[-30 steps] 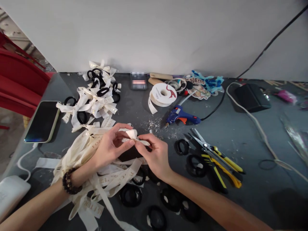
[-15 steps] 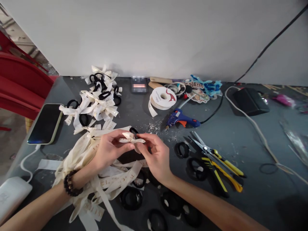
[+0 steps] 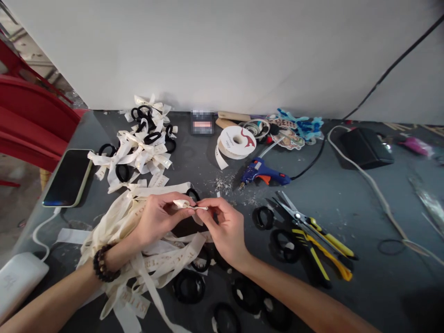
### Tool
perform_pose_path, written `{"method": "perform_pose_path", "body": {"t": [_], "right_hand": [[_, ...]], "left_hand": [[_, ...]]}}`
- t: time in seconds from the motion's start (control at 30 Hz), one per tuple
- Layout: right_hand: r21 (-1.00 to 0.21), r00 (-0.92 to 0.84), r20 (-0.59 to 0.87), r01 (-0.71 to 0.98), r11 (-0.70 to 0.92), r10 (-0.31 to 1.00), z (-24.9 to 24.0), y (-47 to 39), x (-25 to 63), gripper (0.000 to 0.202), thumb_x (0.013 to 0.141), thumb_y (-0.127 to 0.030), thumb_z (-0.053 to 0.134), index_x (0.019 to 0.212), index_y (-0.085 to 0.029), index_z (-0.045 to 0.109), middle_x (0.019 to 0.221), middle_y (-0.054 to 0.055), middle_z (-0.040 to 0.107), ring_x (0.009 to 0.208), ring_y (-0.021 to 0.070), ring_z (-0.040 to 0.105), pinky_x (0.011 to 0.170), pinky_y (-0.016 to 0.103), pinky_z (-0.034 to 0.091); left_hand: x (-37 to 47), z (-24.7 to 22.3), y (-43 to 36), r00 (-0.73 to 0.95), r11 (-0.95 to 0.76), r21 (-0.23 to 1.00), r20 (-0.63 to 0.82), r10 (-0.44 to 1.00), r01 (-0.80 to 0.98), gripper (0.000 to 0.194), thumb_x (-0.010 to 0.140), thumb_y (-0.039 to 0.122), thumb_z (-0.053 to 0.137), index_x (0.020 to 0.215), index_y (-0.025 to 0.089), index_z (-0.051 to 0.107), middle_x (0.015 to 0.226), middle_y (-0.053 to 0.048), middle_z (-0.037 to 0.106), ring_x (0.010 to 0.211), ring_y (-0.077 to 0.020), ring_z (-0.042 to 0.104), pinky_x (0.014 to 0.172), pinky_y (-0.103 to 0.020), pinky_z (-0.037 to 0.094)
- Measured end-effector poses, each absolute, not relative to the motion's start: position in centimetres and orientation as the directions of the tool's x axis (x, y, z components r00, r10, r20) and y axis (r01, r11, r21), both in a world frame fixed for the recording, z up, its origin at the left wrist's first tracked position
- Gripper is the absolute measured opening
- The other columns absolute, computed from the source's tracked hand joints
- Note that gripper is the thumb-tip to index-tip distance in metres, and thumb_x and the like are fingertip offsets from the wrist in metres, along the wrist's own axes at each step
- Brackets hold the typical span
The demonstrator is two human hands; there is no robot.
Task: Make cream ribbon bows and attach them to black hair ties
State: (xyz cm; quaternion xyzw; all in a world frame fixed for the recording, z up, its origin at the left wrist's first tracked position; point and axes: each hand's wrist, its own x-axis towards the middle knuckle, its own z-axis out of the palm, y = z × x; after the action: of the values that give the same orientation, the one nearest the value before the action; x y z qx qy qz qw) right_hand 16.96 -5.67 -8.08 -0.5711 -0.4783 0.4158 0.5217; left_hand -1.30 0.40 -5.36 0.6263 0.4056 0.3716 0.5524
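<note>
Item: one folded ribbon (image 3: 181, 203), pinched by our left hand (image 3: 157, 220) and right hand (image 3: 227, 227) (we judge a slackened grip could unfold it).

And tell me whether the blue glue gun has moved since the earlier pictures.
No. The blue glue gun lies in the same place relative to the ribbon spool; only the view has shifted slightly.

grey table (image 3: 333, 194) | cream ribbons (image 3: 116, 210) | black bands (image 3: 256, 218) | glue gun (image 3: 257, 171) | phone (image 3: 67, 178)

pale grey wall (image 3: 222, 51) | dark grey table (image 3: 357, 203) | red chair (image 3: 31, 120), left | greyish floor (image 3: 17, 203)
</note>
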Motion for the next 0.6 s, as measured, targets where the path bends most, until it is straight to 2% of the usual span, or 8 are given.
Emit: {"method": "perform_pose_path", "body": {"t": [0.2, 0.37, 0.47, 0.57, 0.6], "right_hand": [[-0.996, 0.205, -0.031, 0.07, -0.046, 0.978, -8.0, -5.5, 17.0, 0.016, 0.094, -0.04, 0.078, 0.089, -0.025, 0.076, 0.08, 0.001, 0.076, 0.071, 0.0166, 0.067, 0.067, 0.029, 0.053], [-1.0, 0.224, -0.012, 0.021, -0.017, 0.975, -8.0, -5.4, 16.8, 0.014, 0.094, -0.036, 0.076, 0.087, -0.024, 0.073, 0.077, -0.001, 0.074, 0.069, 0.0153, 0.067, 0.066, 0.027, 0.053], [-1.0, 0.233, 0.013, 0.03, 0.006, 0.972, -7.9, -5.4, 16.8, 0.015, 0.095, -0.035, 0.075, 0.085, -0.024, 0.071, 0.075, -0.002, 0.073, 0.069, 0.0147, 0.067, 0.065, 0.026, 0.052], [-0.994, 0.229, 0.059, 0.108, 0.035, 0.972, -7.7, -5.5, 16.8, 0.015, 0.094, -0.035, 0.076, 0.085, -0.024, 0.072, 0.075, -0.002, 0.072, 0.067, 0.0146, 0.066, 0.064, 0.026, 0.051], [-0.99, 0.228, 0.077, 0.135, 0.047, 0.971, -7.6, -5.6, 16.8, 0.015, 0.095, -0.036, 0.076, 0.086, -0.024, 0.073, 0.076, -0.001, 0.073, 0.068, 0.0148, 0.066, 0.064, 0.026, 0.051]], "left_hand": [[-1.4, -5.5, 0.0, 0.407, -0.075, 0.981, -0.004, 0.914, 0.176, 0.01, 0.088, 0.028, 0.086, 0.093, 0.019, 0.085, 0.09, -0.006, 0.085, 0.081, -0.0182, 0.08, 0.069, -0.022, 0.062], [-1.3, -5.5, -0.1, 0.418, -0.098, 0.958, -0.025, 0.908, 0.27, 0.01, 0.086, 0.029, 0.087, 0.091, 0.02, 0.087, 0.085, -0.005, 0.085, 0.073, -0.0178, 0.079, 0.064, -0.022, 0.06], [-1.2, -4.8, -0.2, 0.429, -0.136, 0.939, -0.014, 0.903, 0.317, 0.005, 0.086, 0.023, 0.084, 0.09, 0.022, 0.087, 0.081, -0.002, 0.085, 0.07, -0.0157, 0.078, 0.062, -0.02, 0.058], [-1.1, -3.4, -0.4, 0.439, -0.227, 0.894, 0.039, 0.898, 0.385, 0.017, 0.082, 0.011, 0.079, 0.088, 0.024, 0.087, 0.082, 0.001, 0.085, 0.07, -0.0139, 0.077, 0.065, -0.019, 0.056], [-1.1, -2.9, -0.4, 0.449, -0.221, 0.882, 0.013, 0.893, 0.415, 0.018, 0.082, 0.01, 0.079, 0.089, 0.024, 0.086, 0.083, 0.002, 0.085, 0.072, -0.0144, 0.077, 0.065, -0.019, 0.055]]}}
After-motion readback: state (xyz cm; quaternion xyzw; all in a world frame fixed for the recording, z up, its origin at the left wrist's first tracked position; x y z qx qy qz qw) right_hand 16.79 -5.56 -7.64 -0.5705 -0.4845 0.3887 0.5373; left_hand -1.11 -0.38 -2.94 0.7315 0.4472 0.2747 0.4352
